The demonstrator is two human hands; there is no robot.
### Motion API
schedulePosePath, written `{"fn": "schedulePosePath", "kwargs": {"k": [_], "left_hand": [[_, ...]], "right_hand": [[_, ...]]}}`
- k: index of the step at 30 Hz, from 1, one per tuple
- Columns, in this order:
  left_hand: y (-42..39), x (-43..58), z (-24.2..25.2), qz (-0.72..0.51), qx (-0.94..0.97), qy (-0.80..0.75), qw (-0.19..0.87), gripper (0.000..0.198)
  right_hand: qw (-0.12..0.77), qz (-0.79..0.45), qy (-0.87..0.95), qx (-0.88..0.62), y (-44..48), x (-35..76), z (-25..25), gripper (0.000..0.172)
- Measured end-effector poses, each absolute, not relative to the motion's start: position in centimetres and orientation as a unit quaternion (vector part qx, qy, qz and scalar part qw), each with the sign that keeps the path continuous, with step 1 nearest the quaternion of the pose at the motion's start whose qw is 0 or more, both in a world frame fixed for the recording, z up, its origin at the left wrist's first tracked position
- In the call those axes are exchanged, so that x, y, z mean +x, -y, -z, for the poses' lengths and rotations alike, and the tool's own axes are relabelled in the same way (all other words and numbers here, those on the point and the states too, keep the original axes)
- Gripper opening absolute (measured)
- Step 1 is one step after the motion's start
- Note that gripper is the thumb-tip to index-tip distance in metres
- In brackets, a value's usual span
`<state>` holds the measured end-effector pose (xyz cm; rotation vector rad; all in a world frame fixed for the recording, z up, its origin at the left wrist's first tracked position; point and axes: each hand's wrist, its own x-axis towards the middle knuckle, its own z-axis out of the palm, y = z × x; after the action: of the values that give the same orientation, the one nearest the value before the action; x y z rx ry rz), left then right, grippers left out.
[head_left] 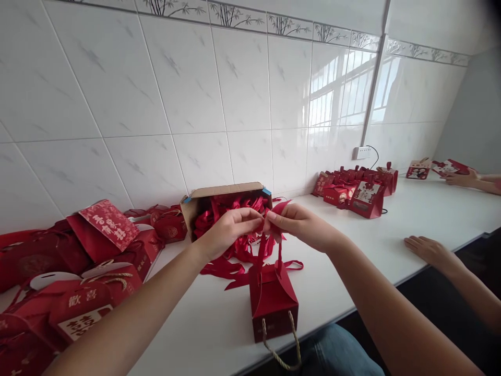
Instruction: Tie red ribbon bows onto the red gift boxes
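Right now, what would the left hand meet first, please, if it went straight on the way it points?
The left hand would likely meet the right hand first, though depth is unclear.

Red ribbon (281, 207) partly behind right hand (303, 223)

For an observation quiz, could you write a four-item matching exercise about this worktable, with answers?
1. Red paper box with drooping rope handle
2. Open brown cardboard carton
3. White wall socket
4. Red ribbon above that box

A. On the white tiled wall
B. Held by left hand and right hand
C. Near front edge of white table
D. Filled with loose red ribbons

Pairs: 1-C; 2-D; 3-A; 4-B
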<state>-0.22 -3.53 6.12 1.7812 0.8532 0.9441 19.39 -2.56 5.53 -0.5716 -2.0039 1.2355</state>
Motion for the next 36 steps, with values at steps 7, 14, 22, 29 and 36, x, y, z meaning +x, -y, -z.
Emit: {"fn": "schedulePosePath", "kwargs": {"k": [7, 14, 22, 29, 36], "left_hand": [[5.4, -0.3, -5.0, -0.509, 0.786, -0.35, 0.035, 0.016], [5.9, -0.5, -1.9, -0.376, 0.888, -0.235, -0.12, 0.025], [4.3, 1.1, -2.2, -0.541, 0.707, -0.383, 0.246, 0.027], [2.3, 2.0, -4.0, -0.403, 0.597, -0.315, 0.618, 0.031], [2.6, 2.0, -3.9, -0.451, 0.536, -0.281, 0.656, 0.011]], "right_hand": [[0.395, -0.548, 0.672, -0.303, 3.4, 18.7, -5.6, 0.032], [0.374, -0.676, 0.582, -0.254, 3.3, 18.9, -5.4, 0.026], [0.386, -0.31, 0.789, -0.365, 4.2, 19.1, -5.9, 0.033], [0.41, -0.067, 0.879, -0.235, 4.6, 19.3, -5.7, 0.02], [0.435, -0.086, 0.876, -0.187, 4.3, 19.4, -5.0, 0.023]]}}
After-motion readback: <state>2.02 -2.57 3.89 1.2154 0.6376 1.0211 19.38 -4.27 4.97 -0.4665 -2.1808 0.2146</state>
